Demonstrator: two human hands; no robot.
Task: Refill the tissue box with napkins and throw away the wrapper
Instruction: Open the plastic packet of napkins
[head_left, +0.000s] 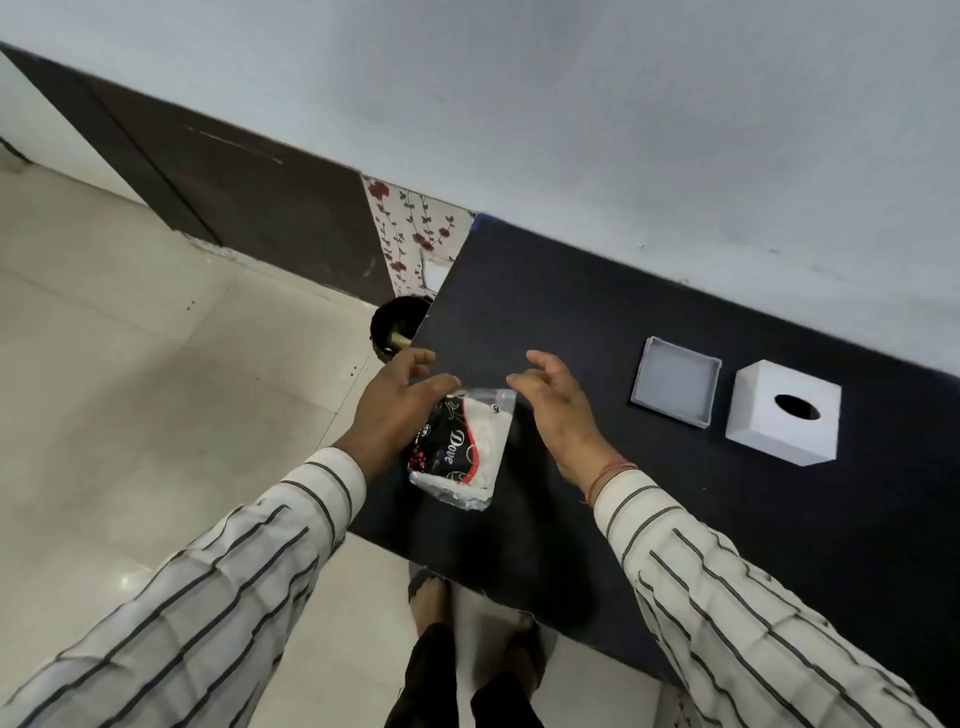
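Two hands, one packet: the left hand (392, 410) grips the napkin packet (461, 446) at its upper left edge, thumb laid over the top corner; the right hand (553, 410) is unclenched, fingers curled, holding nothing.
Packet position: above the near left part of the counter (571, 291); whether its lower end rests on the surface or hangs just clear cannot be told.
Packet relative to right hand: just beside it, the right fingertips (517, 383) near the packet's top right corner; contact cannot be confirmed.
Packet condition: clear wrapper (467, 500) with a dark printed panel, white napkins visible inside; it appears sealed, so opening looks like the step in hand.
Tissue box cover (784, 418): white cube with an oval slot on top, standing on the counter well to the right of both hands.
Tissue box base (675, 382): shallow white tray, upturned and bare inside, just left of the cover and apart from it.
Bin (397, 332): dark round container on the floor beyond the counter's left edge, partly hidden by it; contents unclear.
Done, as judged: box taken apart and ready to receive napkins.
Left, as judged: opening the wrapper, loading napkins into the base, refitting the cover, dropping the wrapper in the bin.
Progress: early.
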